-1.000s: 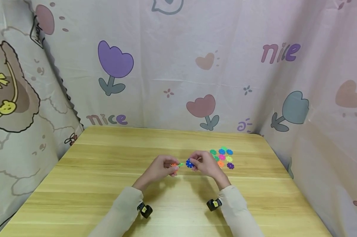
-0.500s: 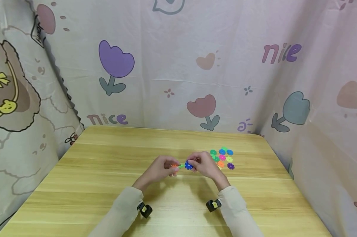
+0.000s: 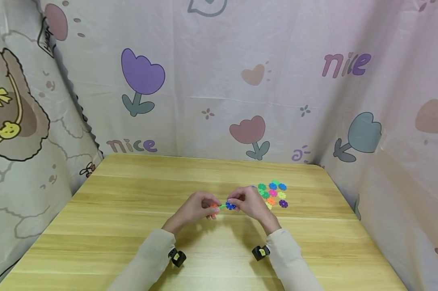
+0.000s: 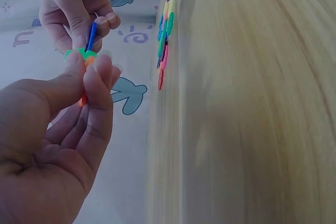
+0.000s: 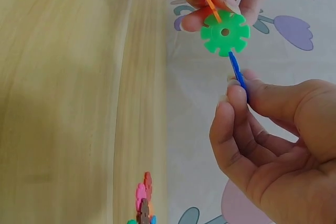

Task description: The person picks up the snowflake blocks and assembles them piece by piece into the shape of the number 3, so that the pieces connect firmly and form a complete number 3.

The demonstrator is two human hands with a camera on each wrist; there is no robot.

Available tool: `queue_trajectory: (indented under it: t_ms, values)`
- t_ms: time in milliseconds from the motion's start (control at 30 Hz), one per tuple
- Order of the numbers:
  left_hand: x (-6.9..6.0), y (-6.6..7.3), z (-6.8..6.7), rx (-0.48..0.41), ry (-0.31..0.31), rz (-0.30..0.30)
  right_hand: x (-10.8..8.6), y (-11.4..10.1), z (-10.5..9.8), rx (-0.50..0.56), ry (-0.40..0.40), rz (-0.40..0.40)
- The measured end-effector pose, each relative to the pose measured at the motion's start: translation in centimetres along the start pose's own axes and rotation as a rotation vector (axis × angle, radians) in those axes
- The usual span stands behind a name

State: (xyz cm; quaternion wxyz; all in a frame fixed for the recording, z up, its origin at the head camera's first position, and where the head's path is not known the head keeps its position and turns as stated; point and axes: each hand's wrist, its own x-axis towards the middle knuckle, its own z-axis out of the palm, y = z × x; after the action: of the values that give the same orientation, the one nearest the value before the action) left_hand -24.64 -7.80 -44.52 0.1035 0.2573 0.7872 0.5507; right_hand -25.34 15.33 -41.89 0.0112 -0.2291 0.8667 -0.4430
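Note:
My left hand (image 3: 194,208) pinches an orange notched building disc (image 3: 213,207) between thumb and fingers. A green notched disc (image 5: 226,43) stands out from the orange one, slotted into it at an angle. With thumb and fingertips, my right hand (image 3: 251,203) pinches a blue notched disc (image 3: 230,206). In the right wrist view the blue disc's edge meets a notch on the green disc's rim; how deep it sits cannot be told. Fingers cover much of the orange and blue discs. Both hands are held over the wooden table (image 3: 150,242).
Several loose notched discs, among them a pink disc (image 3: 272,193) and a purple disc (image 3: 283,203), lie on the table just beyond and right of my right hand. A printed curtain (image 3: 204,81) hangs behind the table's back edge.
My right hand has moved slightly left and down, bringing the blue disc from apart to against the green one. The left hand has stayed nearly still, still holding the orange disc.

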Motion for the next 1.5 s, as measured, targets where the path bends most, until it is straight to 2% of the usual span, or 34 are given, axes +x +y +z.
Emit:
queue_trajectory:
  t_ms: [300, 600, 1000, 1133, 1300, 1500]
  values:
    - [0.04, -0.14, -0.07, 0.026, -0.027, 0.022, 0.04, 0.15, 0.21, -0.051, -0.020, -0.011]
    - [0.01, -0.15, 0.13, 0.051, -0.034, 0.015, 0.01, -0.12, 0.59, -0.073, -0.022, 0.028]
    - [0.14, -0.42, 0.35, 0.030, 0.025, 0.010, -0.12, -0.21, 0.25, 0.013, -0.050, 0.053]
    - [0.20, -0.12, 0.44, 0.035, 0.020, 0.005, -0.09, -0.57, 0.38, 0.013, -0.031, 0.068]
    - [0.15, 0.26, 0.43, 0.057, -0.002, 0.005, 0.02, -0.84, 0.63, -0.010, -0.049, 0.026]
    - [0.02, 0.40, 0.42, -0.003, 0.045, -0.017, -0.02, -0.58, 0.54, 0.028, -0.025, 0.042]
